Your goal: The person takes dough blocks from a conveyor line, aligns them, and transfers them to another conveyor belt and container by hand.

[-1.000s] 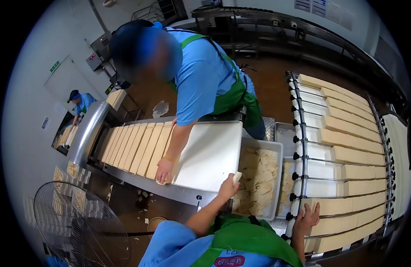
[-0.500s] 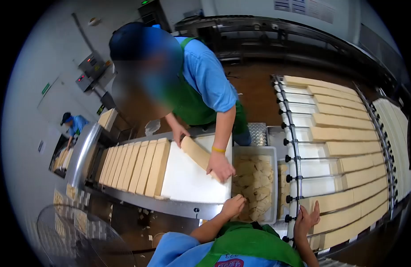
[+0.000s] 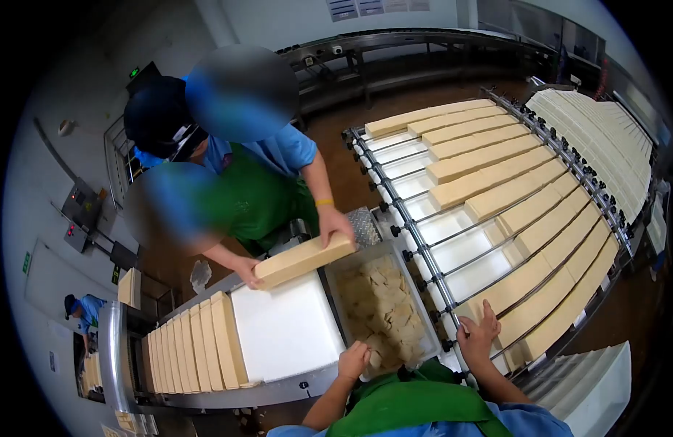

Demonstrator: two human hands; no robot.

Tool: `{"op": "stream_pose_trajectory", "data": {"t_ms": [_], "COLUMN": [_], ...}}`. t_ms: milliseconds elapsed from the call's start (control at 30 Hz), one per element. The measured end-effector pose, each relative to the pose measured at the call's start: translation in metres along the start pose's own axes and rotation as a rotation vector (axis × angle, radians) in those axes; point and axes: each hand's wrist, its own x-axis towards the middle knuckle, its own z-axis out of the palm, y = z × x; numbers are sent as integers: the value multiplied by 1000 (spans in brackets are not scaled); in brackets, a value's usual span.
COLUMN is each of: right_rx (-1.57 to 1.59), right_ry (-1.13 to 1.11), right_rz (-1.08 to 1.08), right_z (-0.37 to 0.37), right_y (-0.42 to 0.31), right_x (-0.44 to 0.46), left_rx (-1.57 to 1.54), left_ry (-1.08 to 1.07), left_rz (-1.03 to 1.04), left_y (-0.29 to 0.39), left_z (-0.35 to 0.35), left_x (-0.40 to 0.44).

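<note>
My left hand (image 3: 355, 360) has its fingers curled closed by the near edge of a white bin (image 3: 424, 320); what they hold, if anything, is hidden. Broken pale dough-like pieces (image 3: 384, 309) fill the bin. My right hand (image 3: 480, 336) is open, fingers spread, against the near end of a long cream-coloured dough-like block (image 3: 522, 284) on the railed conveyor (image 3: 442, 277). Across from me, a co-worker's two hands (image 3: 336, 224) hold a similar block (image 3: 304, 260) over the bare end of a white belt (image 3: 285, 331).
Several upright blocks (image 3: 194, 346) stand in a row on the left belt. Metal rods and black knobs (image 3: 395, 231) line the conveyor's near edge. White stacked trays (image 3: 580, 390) stand at lower right. Another person (image 3: 85, 313) works at far left.
The co-worker has lifted the block off the white belt and moved it toward the bin. My view has turned right. My right hand stays by the conveyor's edge, my left by the bin.
</note>
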Motion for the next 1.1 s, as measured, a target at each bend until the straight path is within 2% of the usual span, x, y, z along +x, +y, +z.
{"op": "stream_pose_trajectory", "data": {"t_ms": [1100], "right_rx": [55], "right_ry": [-17], "right_rz": [111], "right_z": [3], "right_y": [0], "right_x": [2], "left_rx": [-42], "left_ry": [29], "left_rz": [-28], "left_y": [3], "left_z": [-5], "left_x": [5]}}
